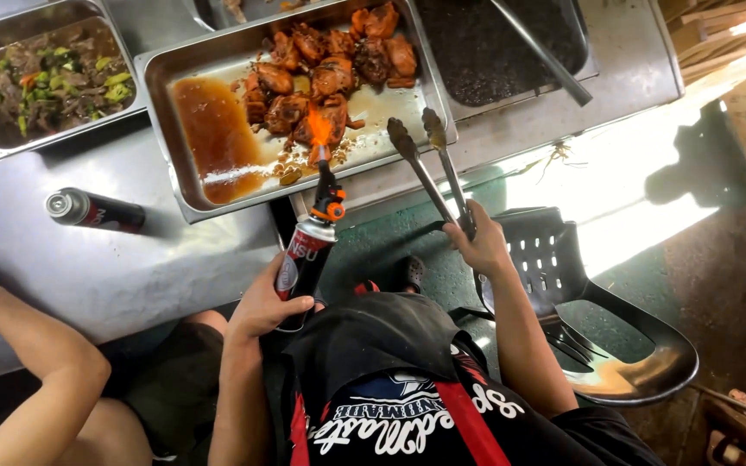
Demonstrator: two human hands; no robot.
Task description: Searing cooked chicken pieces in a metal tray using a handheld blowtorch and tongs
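Black gas-torch canister (304, 263) clasped in left hand (261, 306), nozzle angled up toward browned chicken pieces (321, 78); metal tongs (429, 164) gripped in right hand (477, 242), tips parted.

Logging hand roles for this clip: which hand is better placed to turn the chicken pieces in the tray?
Right. The right hand holds tongs whose open tips hover at the tray edge beside the chicken. The left hand is occupied gripping the torch, whose flame plays on the meat.
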